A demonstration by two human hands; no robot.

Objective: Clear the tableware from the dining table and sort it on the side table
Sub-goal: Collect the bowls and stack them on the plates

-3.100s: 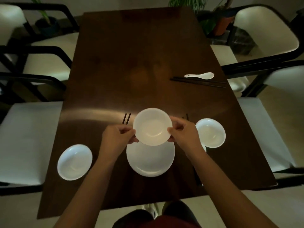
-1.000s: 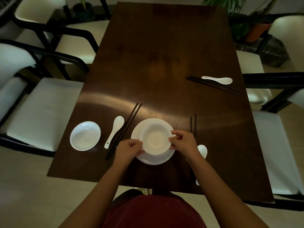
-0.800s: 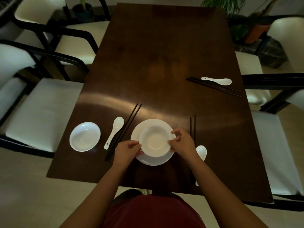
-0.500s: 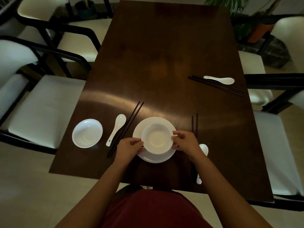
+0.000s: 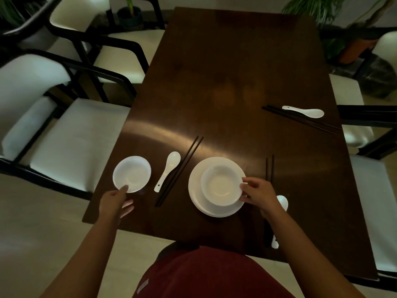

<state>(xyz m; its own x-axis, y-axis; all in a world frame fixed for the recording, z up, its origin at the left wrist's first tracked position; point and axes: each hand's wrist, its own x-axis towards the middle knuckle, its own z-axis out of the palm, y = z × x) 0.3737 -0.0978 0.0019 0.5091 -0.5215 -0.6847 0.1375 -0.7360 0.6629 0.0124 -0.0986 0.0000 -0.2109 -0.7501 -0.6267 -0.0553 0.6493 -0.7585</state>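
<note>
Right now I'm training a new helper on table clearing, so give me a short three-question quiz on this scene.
1. True or false: the stacked bowl sits on plates.
2. How many white spoons are on the table?
3. What does the left hand touch: A) chopsticks, B) side bowl, C) spoon?

Key: 1 true. 2 three: left spoon, far spoon, near spoon. 3 B; the right hand grips the stacked bowl.

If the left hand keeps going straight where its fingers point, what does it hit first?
The left hand points up-left at the small white ceramic bowl near the dark wooden table's left edge. Its near rim comes first; the thumb looks already at it, though contact is unclear.
</note>
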